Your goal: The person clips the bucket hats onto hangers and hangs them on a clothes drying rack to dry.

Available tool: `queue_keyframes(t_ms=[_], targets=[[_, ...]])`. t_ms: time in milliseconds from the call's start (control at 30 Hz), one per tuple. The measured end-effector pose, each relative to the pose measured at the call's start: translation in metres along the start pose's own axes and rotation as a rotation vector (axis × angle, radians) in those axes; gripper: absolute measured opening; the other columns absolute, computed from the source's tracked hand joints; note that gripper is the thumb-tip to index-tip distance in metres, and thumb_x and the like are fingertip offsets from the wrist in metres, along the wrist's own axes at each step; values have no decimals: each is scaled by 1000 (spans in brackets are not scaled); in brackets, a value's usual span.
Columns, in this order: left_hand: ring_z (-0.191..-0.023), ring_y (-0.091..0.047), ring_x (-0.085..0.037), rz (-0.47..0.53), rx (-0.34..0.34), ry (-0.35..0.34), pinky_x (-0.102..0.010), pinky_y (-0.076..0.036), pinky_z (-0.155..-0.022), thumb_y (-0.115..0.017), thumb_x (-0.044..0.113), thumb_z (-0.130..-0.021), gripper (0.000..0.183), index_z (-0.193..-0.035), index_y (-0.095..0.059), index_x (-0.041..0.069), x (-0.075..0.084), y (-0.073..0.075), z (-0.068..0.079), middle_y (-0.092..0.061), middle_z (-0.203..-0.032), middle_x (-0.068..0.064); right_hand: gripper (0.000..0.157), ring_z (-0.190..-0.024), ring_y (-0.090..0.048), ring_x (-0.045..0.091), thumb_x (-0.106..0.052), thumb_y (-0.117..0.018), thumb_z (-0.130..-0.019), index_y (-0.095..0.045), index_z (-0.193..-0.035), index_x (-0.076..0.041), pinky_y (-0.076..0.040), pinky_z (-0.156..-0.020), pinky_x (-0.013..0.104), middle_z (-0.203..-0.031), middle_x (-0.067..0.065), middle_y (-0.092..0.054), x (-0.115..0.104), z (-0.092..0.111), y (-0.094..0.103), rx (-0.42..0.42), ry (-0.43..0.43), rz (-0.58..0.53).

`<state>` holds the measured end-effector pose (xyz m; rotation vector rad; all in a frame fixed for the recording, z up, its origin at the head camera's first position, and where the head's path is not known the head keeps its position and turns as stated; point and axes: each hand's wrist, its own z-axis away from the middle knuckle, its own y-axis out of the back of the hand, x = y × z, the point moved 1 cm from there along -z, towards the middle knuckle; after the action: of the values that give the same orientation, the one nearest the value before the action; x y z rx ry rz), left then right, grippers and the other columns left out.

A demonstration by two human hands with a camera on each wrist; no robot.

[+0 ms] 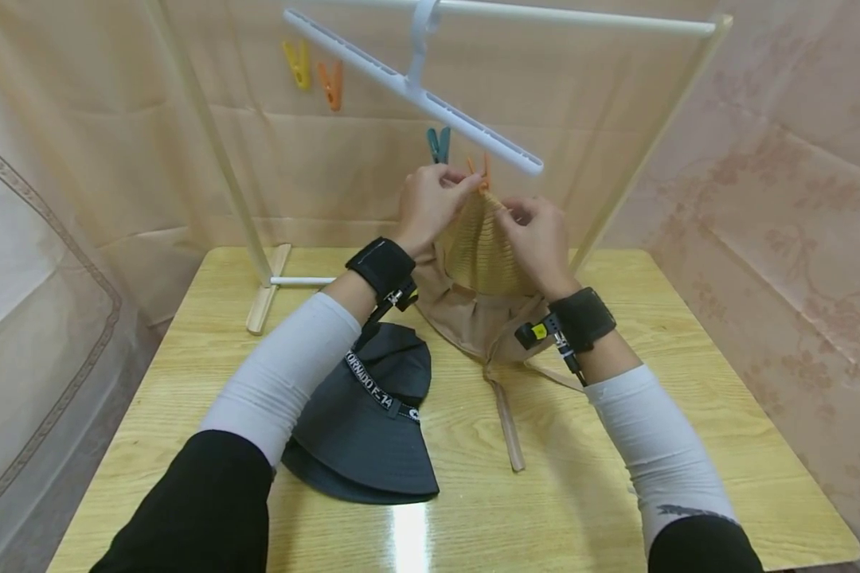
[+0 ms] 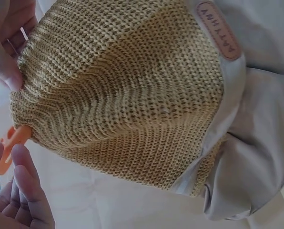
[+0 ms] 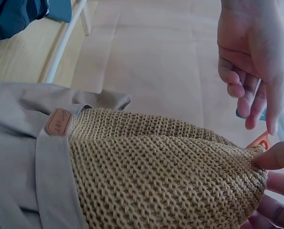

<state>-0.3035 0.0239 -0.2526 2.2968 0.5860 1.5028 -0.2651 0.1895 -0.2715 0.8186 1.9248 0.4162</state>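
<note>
A tan knitted hat with a beige fabric brim is held up below the white hanger. An orange clothespin grips the tip of its crown. My left hand has thumb and fingertip on either side of this clothespin, pinching it. My right hand pinches the crown just beside the clip, thumb on the knit. Where the brim band meets the knit sits a brown label. A teal clothespin hangs behind my left hand.
A dark bucket hat lies on the wooden table beneath my left forearm. A yellow clothespin and a second orange clothespin hang at the back left. The rack's white bar runs overhead between slanted side posts.
</note>
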Motion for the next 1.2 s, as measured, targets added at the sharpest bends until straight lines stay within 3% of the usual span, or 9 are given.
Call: queue_keyframes(t_ms=[467,800,933,1200], targets=[[-76,-64,-14,-14,-5,9,-20,-44,-63,-64,45,-92,39,-104,-74,9,-15,-3,4,-73,-92,-5,30,-93,-57,30,-19,-63,-92,-69,-114,0,-42,-82,39,-100,19,-64,16,1,3,8,-53,58],[-54,-54,-6,63,8,41,-19,-43,-54,-64,33,-94,33,-107,-72,4,-27,2,2,-72,-86,-15,31,-100,-56,36,-14,-59,-91,-67,-113,5,-43,-86,45,-106,24,-61,37,2,9,63,-105,103],[-51,-56,-9,77,11,50,-19,-43,-51,-64,30,-95,31,-106,-72,3,-32,7,1,-72,-85,-20,30,-99,-58,37,-15,-59,-90,-68,-111,5,-45,-85,45,-105,24,-63,43,4,9,62,-126,118],[-62,-67,-19,82,11,101,-18,-48,-53,-64,29,-94,29,-103,-71,2,-43,15,4,-69,-73,-6,30,-93,-62,35,-16,-60,-92,-68,-114,2,-47,-76,39,-102,23,-67,45,5,1,-21,-152,99]])
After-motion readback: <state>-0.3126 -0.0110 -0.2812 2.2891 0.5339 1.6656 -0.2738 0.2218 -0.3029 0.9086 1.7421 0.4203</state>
